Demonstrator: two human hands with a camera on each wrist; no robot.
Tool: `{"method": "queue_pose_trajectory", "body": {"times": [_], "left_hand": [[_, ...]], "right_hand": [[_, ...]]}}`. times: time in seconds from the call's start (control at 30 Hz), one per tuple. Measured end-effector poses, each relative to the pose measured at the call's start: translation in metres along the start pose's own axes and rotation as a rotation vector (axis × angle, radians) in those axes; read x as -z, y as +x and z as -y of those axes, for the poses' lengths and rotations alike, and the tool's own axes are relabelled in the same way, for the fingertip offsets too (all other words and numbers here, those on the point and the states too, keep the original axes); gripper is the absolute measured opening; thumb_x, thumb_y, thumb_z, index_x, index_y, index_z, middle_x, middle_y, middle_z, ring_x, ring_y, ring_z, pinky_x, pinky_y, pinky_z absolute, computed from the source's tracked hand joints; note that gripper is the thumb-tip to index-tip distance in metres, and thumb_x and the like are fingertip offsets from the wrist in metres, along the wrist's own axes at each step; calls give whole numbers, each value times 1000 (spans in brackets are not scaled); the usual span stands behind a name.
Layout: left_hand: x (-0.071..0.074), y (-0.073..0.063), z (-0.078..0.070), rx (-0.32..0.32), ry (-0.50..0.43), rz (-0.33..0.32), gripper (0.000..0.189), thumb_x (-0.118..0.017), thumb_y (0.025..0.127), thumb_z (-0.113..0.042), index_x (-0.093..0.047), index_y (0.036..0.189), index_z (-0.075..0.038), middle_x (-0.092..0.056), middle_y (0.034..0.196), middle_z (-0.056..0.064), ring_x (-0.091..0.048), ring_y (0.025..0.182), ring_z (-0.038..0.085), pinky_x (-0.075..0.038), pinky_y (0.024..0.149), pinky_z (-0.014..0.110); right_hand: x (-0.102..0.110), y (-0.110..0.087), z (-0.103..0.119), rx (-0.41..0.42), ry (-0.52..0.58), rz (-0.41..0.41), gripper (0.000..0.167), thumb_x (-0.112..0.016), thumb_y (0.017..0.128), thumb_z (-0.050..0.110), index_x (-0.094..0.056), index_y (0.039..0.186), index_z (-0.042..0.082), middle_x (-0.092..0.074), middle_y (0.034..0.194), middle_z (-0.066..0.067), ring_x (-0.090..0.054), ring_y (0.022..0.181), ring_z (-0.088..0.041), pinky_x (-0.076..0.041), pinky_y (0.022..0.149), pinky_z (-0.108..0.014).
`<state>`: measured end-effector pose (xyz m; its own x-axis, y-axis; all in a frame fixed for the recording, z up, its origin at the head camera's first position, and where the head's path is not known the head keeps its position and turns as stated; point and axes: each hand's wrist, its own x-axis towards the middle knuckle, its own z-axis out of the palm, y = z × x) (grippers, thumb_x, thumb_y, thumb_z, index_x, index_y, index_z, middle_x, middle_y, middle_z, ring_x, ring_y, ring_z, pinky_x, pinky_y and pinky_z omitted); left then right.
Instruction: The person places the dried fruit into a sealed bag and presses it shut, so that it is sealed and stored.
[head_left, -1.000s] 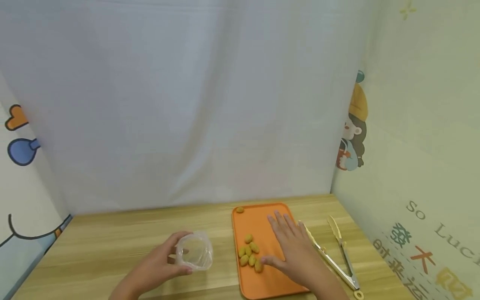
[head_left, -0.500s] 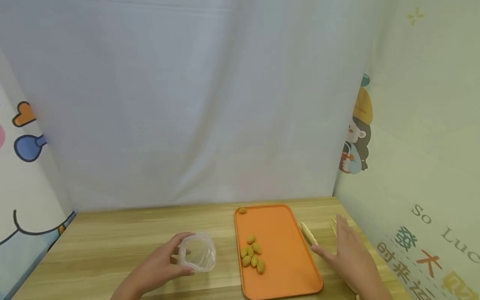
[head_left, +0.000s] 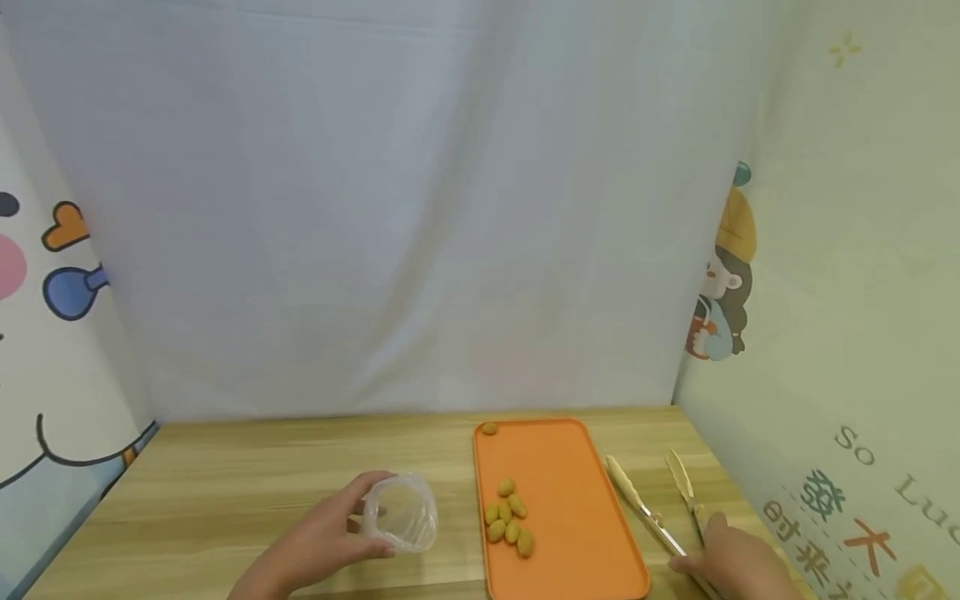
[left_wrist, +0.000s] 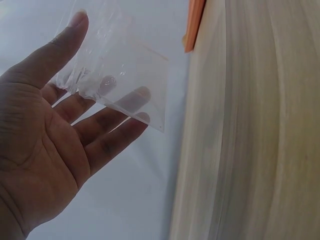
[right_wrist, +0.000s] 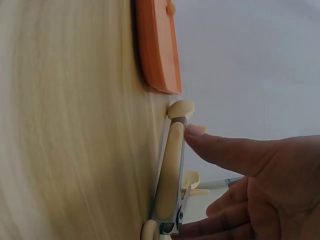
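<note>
In the head view my left hand (head_left: 326,529) holds a clear plastic bag (head_left: 401,512) upright, its round mouth spread open. The left wrist view shows the thumb on one side of the bag (left_wrist: 125,70) and the fingers behind it. My right hand (head_left: 738,558) is at a pair of metal tongs (head_left: 637,500) with cream tips, lying spread on the table. In the right wrist view the thumb is by one arm of the tongs (right_wrist: 170,170), the fingers beyond the other side, partly hidden. Small yellow oval pieces (head_left: 506,512) lie on an orange tray (head_left: 570,508).
The orange tray sits between the hands on a wooden table (head_left: 247,467). One more yellow piece (head_left: 490,428) lies at its far left corner. A white curtain (head_left: 375,208) hangs behind the table, and a printed wall (head_left: 847,292) stands close on the right.
My right hand has moved right from above the tray and come down at the tongs. The left hand still holds the bag in about the same place. The view has shifted slightly.
</note>
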<state>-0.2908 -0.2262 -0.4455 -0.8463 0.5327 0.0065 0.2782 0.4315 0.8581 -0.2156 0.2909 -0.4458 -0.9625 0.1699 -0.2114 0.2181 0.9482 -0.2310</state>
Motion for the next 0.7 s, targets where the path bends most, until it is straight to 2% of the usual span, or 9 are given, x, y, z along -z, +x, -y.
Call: {"method": "queue_pose_trajectory", "body": {"times": [0.07, 0.17, 0.33, 0.53, 0.7], "left_hand": [[0, 1, 0, -7, 14, -2, 73, -81, 80, -38, -43, 142, -29, -57, 126, 19, -63, 105, 31, -56, 67, 34], [1, 1, -1, -15, 31, -6, 74, -81, 80, -39, -42, 142, -29, -58, 126, 18, -63, 105, 32, -56, 68, 35], [1, -1, -1, -7, 33, -11, 74, -81, 80, -40, -42, 142, -30, -58, 125, 18, -63, 105, 32, -57, 68, 35], [2, -2, 0, 3, 42, -16, 76, -81, 80, -40, -41, 143, -28, -58, 126, 18, -62, 106, 34, -56, 68, 35], [1, -1, 1, -2, 53, -20, 77, -81, 79, -42, -41, 143, -26, -59, 126, 17, -62, 106, 34, -56, 68, 35]], "right_hand": [[-3, 1, -3, 0, 2, 25, 70, -77, 75, 57, -53, 91, -7, -60, 74, -8, -58, 68, -24, -50, 65, -44], [-7, 3, -5, -6, 20, 37, 57, -79, 74, 53, -56, 80, 1, -57, 68, -2, -52, 63, -20, -47, 62, -39], [-12, 6, -6, -18, 83, 47, 55, -81, 71, 51, -59, 79, 2, -58, 68, -3, -53, 63, -21, -48, 62, -40], [-16, 12, -7, -15, 41, 58, 66, -79, 70, 58, -59, 86, -3, -60, 72, -5, -55, 67, -22, -51, 67, -46], [-15, 14, -10, -24, 58, 54, 58, -80, 74, 49, -58, 89, -3, -60, 73, -6, -56, 68, -21, -50, 66, -44]]}}
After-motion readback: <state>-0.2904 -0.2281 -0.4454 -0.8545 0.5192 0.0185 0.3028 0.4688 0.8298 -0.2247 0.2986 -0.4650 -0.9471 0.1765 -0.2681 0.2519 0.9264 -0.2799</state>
